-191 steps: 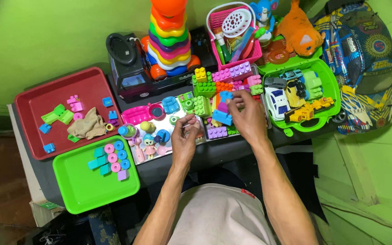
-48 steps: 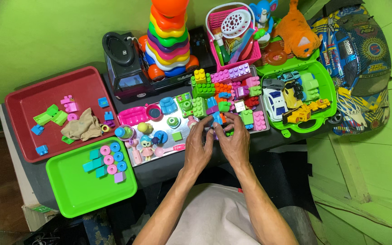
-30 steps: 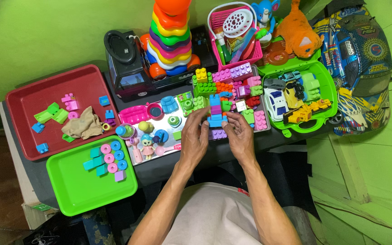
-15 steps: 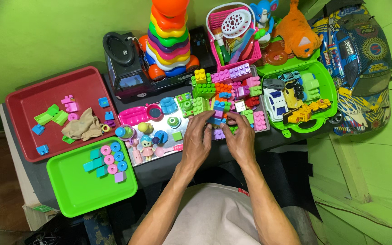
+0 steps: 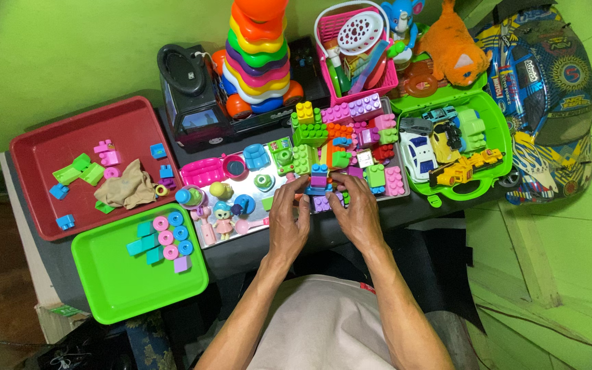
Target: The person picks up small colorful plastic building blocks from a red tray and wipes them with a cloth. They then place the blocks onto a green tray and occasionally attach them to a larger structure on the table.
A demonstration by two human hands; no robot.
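The left hand (image 5: pixel 288 220) and right hand (image 5: pixel 358 211) meet fingertip to fingertip, both pinching a small stack of blue and purple plastic building blocks (image 5: pixel 319 179) just above them; it sits at the near edge of a heap of loose multicoloured bricks (image 5: pixel 351 137); a green toy-car case (image 5: pixel 498 133) lies right, a green plastic tray (image 5: pixel 114 284) well left.

Your left hand (image 5: pixel 289 223) and right hand (image 5: pixel 358 212) are bare, with no gloves, rings or watch showing. Both forearms are uncovered too. You wear a pale beige garment (image 5: pixel 323 325), with a small red mark near its right edge.
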